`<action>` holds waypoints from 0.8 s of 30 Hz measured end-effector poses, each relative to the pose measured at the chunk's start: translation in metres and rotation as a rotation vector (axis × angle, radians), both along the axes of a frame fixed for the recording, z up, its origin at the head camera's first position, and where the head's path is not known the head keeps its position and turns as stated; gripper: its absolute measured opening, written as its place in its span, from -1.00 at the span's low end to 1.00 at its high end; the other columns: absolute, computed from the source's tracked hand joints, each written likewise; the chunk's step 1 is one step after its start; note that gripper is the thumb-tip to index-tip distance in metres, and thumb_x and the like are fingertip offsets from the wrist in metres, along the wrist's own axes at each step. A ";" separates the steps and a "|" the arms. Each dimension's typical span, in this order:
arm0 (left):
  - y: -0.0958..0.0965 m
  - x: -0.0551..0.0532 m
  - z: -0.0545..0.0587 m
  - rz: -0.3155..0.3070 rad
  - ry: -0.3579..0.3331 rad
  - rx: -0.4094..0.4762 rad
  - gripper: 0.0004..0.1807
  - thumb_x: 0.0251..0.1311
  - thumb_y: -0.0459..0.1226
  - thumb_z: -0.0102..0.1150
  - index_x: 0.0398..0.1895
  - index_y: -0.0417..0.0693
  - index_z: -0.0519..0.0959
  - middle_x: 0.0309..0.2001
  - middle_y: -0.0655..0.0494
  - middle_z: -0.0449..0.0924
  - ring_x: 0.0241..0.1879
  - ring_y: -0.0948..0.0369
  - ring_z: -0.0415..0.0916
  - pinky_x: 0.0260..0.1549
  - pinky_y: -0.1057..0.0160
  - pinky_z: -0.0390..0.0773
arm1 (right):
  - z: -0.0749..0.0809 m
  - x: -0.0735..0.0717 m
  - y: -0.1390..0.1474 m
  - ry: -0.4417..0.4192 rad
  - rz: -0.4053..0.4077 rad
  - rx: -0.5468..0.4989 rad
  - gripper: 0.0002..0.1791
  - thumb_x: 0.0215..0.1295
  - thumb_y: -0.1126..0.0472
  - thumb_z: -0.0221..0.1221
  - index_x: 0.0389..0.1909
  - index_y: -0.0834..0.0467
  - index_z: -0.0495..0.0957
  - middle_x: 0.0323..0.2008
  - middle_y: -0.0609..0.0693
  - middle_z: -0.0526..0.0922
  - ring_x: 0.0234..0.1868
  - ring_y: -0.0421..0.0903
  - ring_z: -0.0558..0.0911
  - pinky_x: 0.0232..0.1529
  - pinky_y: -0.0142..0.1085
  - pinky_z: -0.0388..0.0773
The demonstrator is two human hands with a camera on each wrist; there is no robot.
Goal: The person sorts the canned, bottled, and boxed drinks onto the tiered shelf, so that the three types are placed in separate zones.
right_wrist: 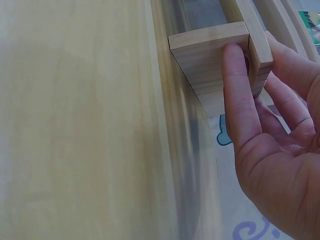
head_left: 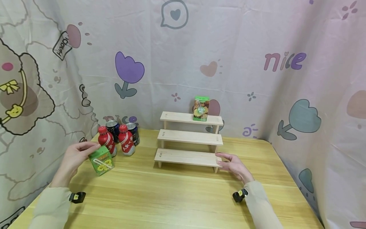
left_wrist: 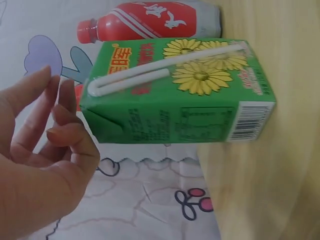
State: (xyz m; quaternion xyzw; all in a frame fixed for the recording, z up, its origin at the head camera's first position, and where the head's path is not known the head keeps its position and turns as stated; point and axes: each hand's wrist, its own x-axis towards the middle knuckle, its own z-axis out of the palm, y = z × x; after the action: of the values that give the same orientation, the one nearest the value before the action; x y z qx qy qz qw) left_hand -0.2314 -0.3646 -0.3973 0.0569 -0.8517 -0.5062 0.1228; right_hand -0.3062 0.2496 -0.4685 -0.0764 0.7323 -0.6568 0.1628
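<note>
Atop the rack (head_left: pixel 183 156) stands one box (head_left: pixel 201 108); bottles (head_left: pixel 127 140) and cans (head_left: pixel 136 135) sit off it, left. Your left grip (head_left: pixel 75 159) is loose by the flowered box (head_left: pixel 103 166); your right grip (head_left: pixel 235 167) pinches the rack.

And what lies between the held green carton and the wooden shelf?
In the head view, bare tabletop separates carton and shelf; a red bottle stands just behind.
</note>
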 end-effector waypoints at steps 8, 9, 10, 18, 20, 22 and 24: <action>-0.007 0.010 -0.012 0.009 -0.010 0.009 -0.50 0.17 0.00 0.34 0.12 -0.01 0.57 -0.24 0.68 0.47 -0.23 0.56 0.40 -0.33 0.51 0.50 | 0.000 0.000 -0.001 -0.008 -0.008 0.001 -0.36 0.31 0.36 0.21 0.38 0.34 0.26 0.20 0.34 0.49 -0.07 -0.10 0.70 0.06 -0.19 0.62; -0.008 0.011 -0.013 0.000 -0.009 0.010 -0.48 0.18 -0.01 0.34 0.15 -0.03 0.54 -0.22 0.70 0.46 -0.21 0.58 0.39 -0.30 0.54 0.49 | 0.000 0.000 -0.002 -0.003 -0.005 0.001 -0.36 0.31 0.37 0.21 0.38 0.35 0.25 0.20 0.34 0.50 -0.07 -0.09 0.70 0.06 -0.19 0.62; -0.009 0.012 -0.015 -0.010 -0.010 0.007 -0.45 0.18 -0.01 0.34 0.19 -0.04 0.52 -0.20 0.73 0.44 -0.19 0.60 0.39 -0.28 0.56 0.48 | 0.000 0.000 -0.002 -0.006 -0.009 -0.001 -0.36 0.30 0.37 0.21 0.38 0.35 0.26 0.19 0.33 0.51 -0.07 -0.10 0.70 0.05 -0.19 0.62; -0.017 0.010 -0.027 -0.100 -0.139 -0.052 -0.17 0.21 0.01 0.30 0.46 -0.07 0.20 0.09 0.35 0.42 -0.13 0.65 0.29 -0.19 0.53 0.43 | -0.001 0.000 -0.001 -0.001 -0.008 -0.005 -0.35 0.29 0.36 0.23 0.38 0.36 0.26 0.22 0.35 0.48 -0.06 -0.08 0.70 0.07 -0.17 0.61; -0.017 0.009 -0.030 -0.118 -0.167 -0.046 -0.17 0.22 -0.01 0.30 0.47 -0.09 0.18 0.04 0.29 0.45 -0.15 0.61 0.33 -0.20 0.48 0.47 | -0.001 0.000 -0.001 -0.003 -0.009 -0.008 -0.35 0.29 0.35 0.23 0.37 0.35 0.27 0.22 0.34 0.47 -0.06 -0.08 0.70 0.07 -0.17 0.61; -0.016 0.008 -0.033 -0.121 -0.168 0.000 -0.28 0.21 -0.06 0.32 0.39 -0.03 0.28 -0.10 0.39 0.48 -0.20 0.56 0.40 -0.23 0.42 0.52 | -0.001 -0.001 -0.001 -0.004 -0.011 -0.011 -0.35 0.28 0.35 0.24 0.37 0.36 0.27 0.22 0.34 0.48 -0.06 -0.08 0.70 0.07 -0.17 0.61; -0.015 0.006 -0.036 -0.126 -0.152 0.067 -0.46 0.20 -0.12 0.35 0.23 0.13 0.41 -0.20 0.49 0.51 -0.23 0.51 0.45 -0.23 0.39 0.57 | -0.001 -0.001 -0.001 -0.003 -0.014 -0.014 -0.35 0.28 0.36 0.24 0.37 0.36 0.28 0.21 0.33 0.49 -0.06 -0.08 0.70 0.06 -0.16 0.62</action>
State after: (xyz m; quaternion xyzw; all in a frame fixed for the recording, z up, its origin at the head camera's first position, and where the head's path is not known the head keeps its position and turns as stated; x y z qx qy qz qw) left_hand -0.2250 -0.3798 -0.4336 0.0455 -0.8432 -0.5352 0.0239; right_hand -0.3073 0.2483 -0.4699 -0.0715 0.7280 -0.6632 0.1585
